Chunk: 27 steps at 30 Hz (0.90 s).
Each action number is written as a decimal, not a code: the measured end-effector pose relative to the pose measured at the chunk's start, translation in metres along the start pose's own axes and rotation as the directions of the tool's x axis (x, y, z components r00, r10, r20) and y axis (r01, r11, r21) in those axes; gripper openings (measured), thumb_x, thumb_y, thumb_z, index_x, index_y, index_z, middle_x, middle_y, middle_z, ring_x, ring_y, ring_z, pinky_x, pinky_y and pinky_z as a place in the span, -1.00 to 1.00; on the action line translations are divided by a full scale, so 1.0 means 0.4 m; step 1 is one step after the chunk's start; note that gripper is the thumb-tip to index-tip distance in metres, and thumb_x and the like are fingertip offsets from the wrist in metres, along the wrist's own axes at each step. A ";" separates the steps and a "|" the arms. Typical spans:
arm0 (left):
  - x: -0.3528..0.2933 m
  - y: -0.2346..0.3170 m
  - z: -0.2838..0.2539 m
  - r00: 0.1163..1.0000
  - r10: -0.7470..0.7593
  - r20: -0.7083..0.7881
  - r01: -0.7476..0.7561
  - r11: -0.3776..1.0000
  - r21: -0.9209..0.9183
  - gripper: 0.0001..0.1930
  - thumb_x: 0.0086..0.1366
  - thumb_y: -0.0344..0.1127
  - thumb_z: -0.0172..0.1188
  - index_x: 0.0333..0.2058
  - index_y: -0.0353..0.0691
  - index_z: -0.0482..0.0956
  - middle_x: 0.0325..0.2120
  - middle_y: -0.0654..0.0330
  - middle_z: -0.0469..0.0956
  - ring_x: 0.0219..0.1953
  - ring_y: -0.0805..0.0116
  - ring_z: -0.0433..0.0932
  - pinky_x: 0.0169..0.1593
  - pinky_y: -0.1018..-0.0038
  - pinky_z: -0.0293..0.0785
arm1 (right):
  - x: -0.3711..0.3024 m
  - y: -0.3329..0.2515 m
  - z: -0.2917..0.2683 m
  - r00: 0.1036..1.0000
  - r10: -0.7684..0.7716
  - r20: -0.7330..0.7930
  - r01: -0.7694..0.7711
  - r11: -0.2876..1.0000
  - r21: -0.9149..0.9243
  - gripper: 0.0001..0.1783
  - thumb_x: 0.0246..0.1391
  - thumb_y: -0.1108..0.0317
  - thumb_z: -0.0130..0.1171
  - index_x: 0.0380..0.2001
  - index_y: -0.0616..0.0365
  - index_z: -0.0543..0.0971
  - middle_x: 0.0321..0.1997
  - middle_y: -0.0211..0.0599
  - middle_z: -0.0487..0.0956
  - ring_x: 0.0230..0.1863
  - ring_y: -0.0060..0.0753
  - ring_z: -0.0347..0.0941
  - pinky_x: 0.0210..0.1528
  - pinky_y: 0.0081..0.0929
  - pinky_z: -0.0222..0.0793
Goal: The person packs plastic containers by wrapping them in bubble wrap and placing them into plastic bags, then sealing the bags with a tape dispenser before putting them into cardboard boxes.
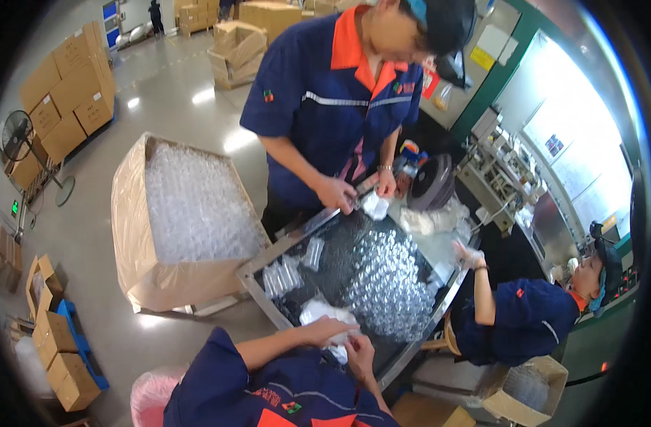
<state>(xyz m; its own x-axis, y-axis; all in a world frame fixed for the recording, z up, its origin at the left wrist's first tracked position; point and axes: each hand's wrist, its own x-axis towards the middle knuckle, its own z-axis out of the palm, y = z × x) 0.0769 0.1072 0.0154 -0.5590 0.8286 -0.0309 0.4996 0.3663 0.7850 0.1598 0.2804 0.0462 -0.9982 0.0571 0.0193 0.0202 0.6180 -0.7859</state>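
At the near end of the black-topped table (pixel 339 245), my left hand (pixel 327 331) is closed on a crumpled white cloth-like piece (pixel 321 310). My right hand (pixel 360 354) sits just beside it, fingers curled together in a pinch. Some white material (pixel 337 351) shows between the two hands, but what the right fingers grip is too small to make out. Just beyond lie several clear plastic tube-like pieces (pixel 281 277) in a row. A large heap of small clear plastic pieces (pixel 391 285) covers the table's right part.
A big lined carton (pixel 137 235) full of clear pieces stands left of the table. Across it, a person (pixel 332 107) handles a white cloth (pixel 375 206). Another person (pixel 517 313) sits at the right, a gloved hand over the table. A fan (pixel 18 135) and stacked cartons (pixel 72 89) stand far left.
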 end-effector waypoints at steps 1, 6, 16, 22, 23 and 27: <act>0.005 0.007 -0.008 0.999 -0.027 0.019 0.029 0.995 -0.093 -0.31 0.08 -0.23 0.23 0.23 0.07 0.22 0.08 0.04 0.39 0.08 0.05 0.40 0.04 0.13 0.32 | 0.010 0.007 -0.001 1.000 -0.003 -0.005 0.003 1.000 0.005 -0.80 -0.10 0.49 0.28 -0.34 0.25 0.56 -0.43 -0.22 0.49 -0.41 -0.41 0.46 -0.35 -0.54 0.39; 0.004 -0.058 -0.044 0.794 -0.149 -0.589 0.016 0.974 -0.224 -0.50 0.16 -0.34 0.16 0.10 -0.20 0.35 0.00 0.00 0.45 -0.14 0.05 0.54 -0.07 0.30 0.47 | -0.006 0.050 -0.018 0.981 0.123 -0.149 -0.089 0.972 0.218 -0.85 -0.03 0.45 0.25 -0.35 0.26 0.56 -0.36 -0.30 0.55 -0.40 -0.52 0.46 -0.34 -0.59 0.37; 0.062 -0.222 -0.235 0.546 -0.594 -0.591 0.692 0.717 -0.081 -0.62 0.13 -0.17 0.20 -0.16 -0.25 0.38 -0.34 -0.17 0.54 -0.28 -0.20 0.54 -0.21 0.03 0.43 | -0.273 0.303 -0.027 0.981 0.115 -0.156 -0.169 0.902 -0.398 -0.87 -0.14 0.40 0.23 -0.43 0.13 0.57 -0.47 -0.14 0.53 -0.44 -0.08 0.51 -0.37 -0.26 0.43; 0.014 -0.215 -0.238 0.566 -0.483 -0.668 0.761 0.617 0.198 -0.64 0.09 -0.14 0.22 -0.21 -0.23 0.46 -0.14 -0.15 0.45 -0.07 -0.02 0.45 -0.07 0.23 0.41 | -0.281 0.329 -0.014 0.980 0.180 -0.088 -0.201 0.865 -0.460 -0.75 0.17 0.18 -0.01 -0.29 0.09 0.55 -0.33 0.09 0.50 -0.25 0.18 0.49 -0.25 0.04 0.38; 0.007 -0.212 -0.242 0.558 -0.345 -0.755 0.744 0.611 0.270 -0.67 0.09 -0.17 0.21 -0.22 -0.24 0.47 -0.15 -0.10 0.45 -0.05 0.00 0.43 -0.04 0.24 0.39 | -0.277 0.353 -0.013 0.992 0.108 -0.062 -0.125 0.854 -0.506 -0.85 -0.01 0.26 0.10 -0.38 0.07 0.53 -0.41 -0.05 0.48 -0.35 0.05 0.48 -0.35 -0.08 0.38; 0.021 -0.196 -0.210 0.651 -0.226 -0.725 0.514 0.834 0.201 -0.73 0.10 -0.26 0.20 -0.23 -0.24 0.49 -0.19 0.02 0.47 -0.08 0.03 0.44 -0.06 0.22 0.39 | -0.274 0.347 -0.015 0.995 0.076 -0.058 -0.095 0.848 -0.522 -0.85 -0.20 0.34 0.20 -0.48 0.00 0.46 -0.51 -0.24 0.41 -0.50 -0.08 0.45 -0.52 -0.18 0.36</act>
<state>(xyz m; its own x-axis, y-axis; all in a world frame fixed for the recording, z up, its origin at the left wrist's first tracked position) -0.0226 0.0497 0.0056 -0.9565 0.1496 0.2505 0.2625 0.8161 0.5149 0.2725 0.3647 -0.0612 -0.9888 0.1488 -0.0049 0.1413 0.9276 -0.3458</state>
